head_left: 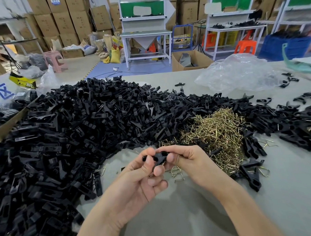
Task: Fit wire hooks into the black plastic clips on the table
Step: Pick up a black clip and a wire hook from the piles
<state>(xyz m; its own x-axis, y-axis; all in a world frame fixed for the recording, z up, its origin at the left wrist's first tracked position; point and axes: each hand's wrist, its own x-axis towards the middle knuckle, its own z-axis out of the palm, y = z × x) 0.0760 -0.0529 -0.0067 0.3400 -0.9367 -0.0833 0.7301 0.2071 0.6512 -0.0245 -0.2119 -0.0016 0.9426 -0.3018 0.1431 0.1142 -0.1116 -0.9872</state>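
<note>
Pile: loose clips (80, 130) crowd the bench (191, 214) at left;
Hands: left hand (141, 179) and right hand (186, 159) both pinch one black clip (158, 158) above bare bench;
Axis: lengthwise left-right;
Right: wire hooks (217, 134) heaped, hemmed by clips.

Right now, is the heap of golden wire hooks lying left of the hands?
No, the wire hooks lie just beyond the right hand; black clips fill the left.

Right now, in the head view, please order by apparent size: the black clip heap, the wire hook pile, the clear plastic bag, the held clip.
1. black clip heap
2. wire hook pile and clear plastic bag look alike; the bag lies farther, so unranked.
3. held clip, smallest.
</note>
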